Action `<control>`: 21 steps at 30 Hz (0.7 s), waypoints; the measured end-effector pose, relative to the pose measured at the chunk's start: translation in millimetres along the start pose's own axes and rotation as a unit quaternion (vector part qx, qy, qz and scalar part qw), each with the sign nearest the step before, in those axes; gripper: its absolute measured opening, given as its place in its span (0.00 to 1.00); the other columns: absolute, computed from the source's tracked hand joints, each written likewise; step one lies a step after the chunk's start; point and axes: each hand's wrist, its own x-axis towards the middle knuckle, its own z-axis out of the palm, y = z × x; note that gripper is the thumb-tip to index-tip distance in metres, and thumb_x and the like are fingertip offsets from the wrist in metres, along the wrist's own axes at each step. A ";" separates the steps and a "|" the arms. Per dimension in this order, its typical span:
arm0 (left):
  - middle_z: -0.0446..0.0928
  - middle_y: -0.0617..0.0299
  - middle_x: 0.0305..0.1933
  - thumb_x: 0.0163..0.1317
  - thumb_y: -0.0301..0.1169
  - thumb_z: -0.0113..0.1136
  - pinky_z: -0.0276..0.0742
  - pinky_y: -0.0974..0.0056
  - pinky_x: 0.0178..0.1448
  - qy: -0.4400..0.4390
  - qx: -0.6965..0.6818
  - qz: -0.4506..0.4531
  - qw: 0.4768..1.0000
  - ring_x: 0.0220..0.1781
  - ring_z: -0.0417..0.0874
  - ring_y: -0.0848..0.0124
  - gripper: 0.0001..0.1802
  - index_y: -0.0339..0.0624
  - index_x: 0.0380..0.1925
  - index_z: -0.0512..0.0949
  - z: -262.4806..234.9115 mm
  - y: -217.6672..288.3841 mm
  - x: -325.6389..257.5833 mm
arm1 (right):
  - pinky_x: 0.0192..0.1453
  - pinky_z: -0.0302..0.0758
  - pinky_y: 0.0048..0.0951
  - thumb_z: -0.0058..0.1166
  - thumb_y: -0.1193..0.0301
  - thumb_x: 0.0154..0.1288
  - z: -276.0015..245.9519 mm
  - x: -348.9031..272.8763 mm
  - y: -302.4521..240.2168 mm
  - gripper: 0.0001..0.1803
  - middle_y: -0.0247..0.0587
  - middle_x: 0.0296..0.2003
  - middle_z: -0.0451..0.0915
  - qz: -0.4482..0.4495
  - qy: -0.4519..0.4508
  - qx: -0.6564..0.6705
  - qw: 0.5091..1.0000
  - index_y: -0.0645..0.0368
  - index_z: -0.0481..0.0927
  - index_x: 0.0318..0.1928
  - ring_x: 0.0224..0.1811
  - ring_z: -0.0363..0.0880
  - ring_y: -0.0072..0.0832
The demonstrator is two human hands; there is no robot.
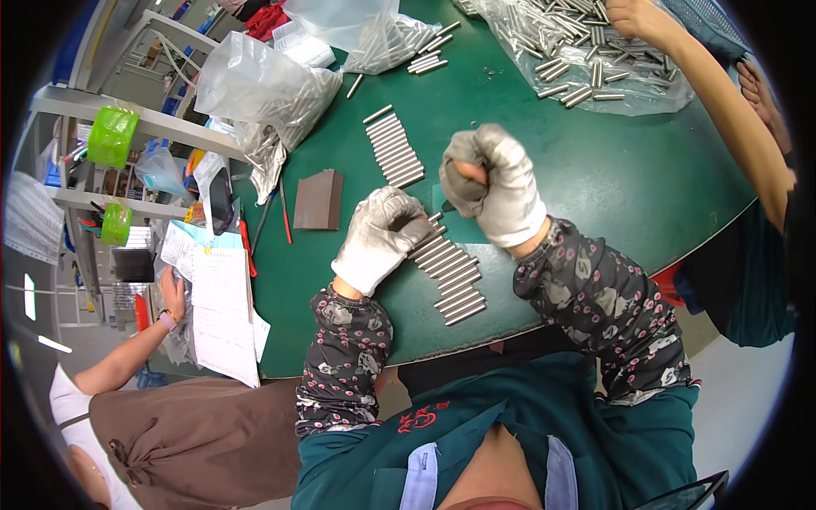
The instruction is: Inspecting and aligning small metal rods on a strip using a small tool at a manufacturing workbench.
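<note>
My left hand (pixel 381 238), in a whitish work glove, is closed with its fingertips at the upper end of a slanting row of short metal pins (pixel 450 270). What lies between those fingers is hidden. My right hand (pixel 495 185), gloved too, is curled into a fist a little to the right, its bare thumb tip showing; anything inside it is out of sight. A second row of metal pins (pixel 393 149) lies just beyond my left hand. Beside it on the left sits a brown rectangular block (pixel 319 201).
Bags of metal pins (pixel 270 89) stand at the far left. On a plastic sheet at the far right lies a pin heap (pixel 586 51), with another person's hand (pixel 639 19) in it. Papers (pixel 223 310) and red-handled pliers (pixel 247 248) lie at the green table's (pixel 561 161) left edge, near a second person.
</note>
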 end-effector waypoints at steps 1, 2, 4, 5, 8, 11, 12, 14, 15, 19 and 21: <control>0.72 0.59 0.27 0.43 0.19 0.60 0.70 0.65 0.37 0.001 0.002 0.001 1.000 0.29 0.74 0.65 0.06 0.36 0.23 0.74 0.4 0.6 2.1 | 0.13 0.47 0.21 0.32 0.48 0.62 -0.4 -0.5 1.4 0.27 0.27 0.08 0.52 -0.002 -0.002 0.001 1.000 0.51 0.55 0.13 0.10 0.50 0.19; 0.72 0.59 0.25 0.42 0.22 0.61 0.70 0.63 0.36 0.055 0.004 -0.029 0.998 0.29 0.74 0.62 0.06 0.38 0.22 0.74 2.7 1.3 4.7 | 0.13 0.47 0.21 0.32 0.47 0.62 -0.5 -0.4 2.6 0.27 0.27 0.08 0.53 -0.011 -0.013 -0.006 1.000 0.51 0.55 0.14 0.10 0.50 0.19; 0.73 0.59 0.26 0.43 0.26 0.63 0.71 0.60 0.36 0.138 0.025 -0.062 0.988 0.32 0.75 0.60 0.07 0.41 0.24 0.75 9.1 -2.3 7.8 | 0.14 0.47 0.21 0.33 0.46 0.61 -0.6 -1.1 3.2 0.27 0.27 0.09 0.53 -0.020 -0.016 -0.020 0.999 0.52 0.56 0.14 0.11 0.49 0.18; 0.73 0.59 0.26 0.43 0.26 0.63 0.71 0.60 0.36 0.139 0.025 -0.064 0.988 0.32 0.75 0.60 0.07 0.41 0.24 0.75 10.0 -3.5 9.4 | 0.14 0.47 0.21 0.33 0.46 0.61 -0.2 -1.1 2.8 0.27 0.27 0.09 0.53 -0.018 -0.017 -0.020 0.999 0.52 0.56 0.14 0.11 0.49 0.18; 0.73 0.59 0.30 0.44 0.28 0.63 0.71 0.59 0.39 0.133 0.185 -0.057 0.972 0.36 0.75 0.60 0.08 0.45 0.27 0.75 12.6 -5.5 11.3 | 0.14 0.47 0.21 0.33 0.46 0.61 -2.6 -1.0 2.2 0.27 0.27 0.09 0.53 0.002 -0.008 -0.011 1.000 0.52 0.56 0.14 0.11 0.49 0.18; 0.73 0.57 0.29 0.43 0.20 0.62 0.72 0.63 0.35 0.106 0.180 -0.020 0.978 0.30 0.76 0.61 0.10 0.39 0.28 0.74 9.9 -2.5 11.1 | 0.17 0.47 0.19 0.36 0.47 0.61 -6.5 -1.7 2.1 0.25 0.25 0.12 0.54 -0.005 -0.039 -0.008 0.999 0.53 0.60 0.18 0.13 0.49 0.14; 0.73 0.57 0.29 0.43 0.20 0.62 0.72 0.63 0.35 0.106 0.180 -0.021 0.978 0.30 0.76 0.61 0.10 0.39 0.28 0.74 9.4 -2.8 9.3 | 0.16 0.47 0.19 0.37 0.48 0.61 -6.9 -1.0 2.8 0.24 0.25 0.12 0.54 -0.002 -0.038 0.004 0.999 0.53 0.61 0.18 0.13 0.49 0.14; 0.73 0.58 0.28 0.44 0.19 0.61 0.71 0.63 0.35 0.085 0.141 0.004 0.986 0.31 0.75 0.62 0.09 0.38 0.27 0.74 9.3 -2.4 3.6 | 0.16 0.47 0.19 0.37 0.48 0.61 -5.8 -0.3 3.0 0.24 0.25 0.12 0.54 0.002 -0.036 0.016 0.999 0.53 0.61 0.18 0.13 0.49 0.14; 0.73 0.58 0.28 0.44 0.19 0.61 0.71 0.63 0.35 0.084 0.140 0.004 0.987 0.31 0.75 0.62 0.09 0.38 0.27 0.74 10.0 -1.7 2.4 | 0.16 0.47 0.19 0.38 0.49 0.61 -4.8 -1.0 0.9 0.23 0.25 0.12 0.54 0.007 -0.022 0.025 0.999 0.52 0.61 0.18 0.13 0.50 0.14; 0.72 0.59 0.28 0.44 0.18 0.60 0.70 0.64 0.35 0.064 0.062 -0.019 0.996 0.30 0.74 0.64 0.08 0.37 0.26 0.73 11.8 -0.6 2.3 | 0.16 0.47 0.19 0.39 0.51 0.61 -5.9 -2.2 -2.2 0.22 0.24 0.12 0.54 -0.002 -0.009 0.041 0.999 0.52 0.60 0.17 0.13 0.50 0.14; 0.71 0.59 0.28 0.44 0.18 0.59 0.70 0.65 0.35 0.060 0.057 -0.016 0.996 0.30 0.74 0.65 0.08 0.37 0.26 0.73 11.1 -0.9 3.1 | 0.16 0.47 0.19 0.39 0.52 0.61 -6.5 -2.0 -1.0 0.22 0.24 0.13 0.54 -0.005 -0.026 0.049 0.998 0.52 0.60 0.17 0.13 0.50 0.14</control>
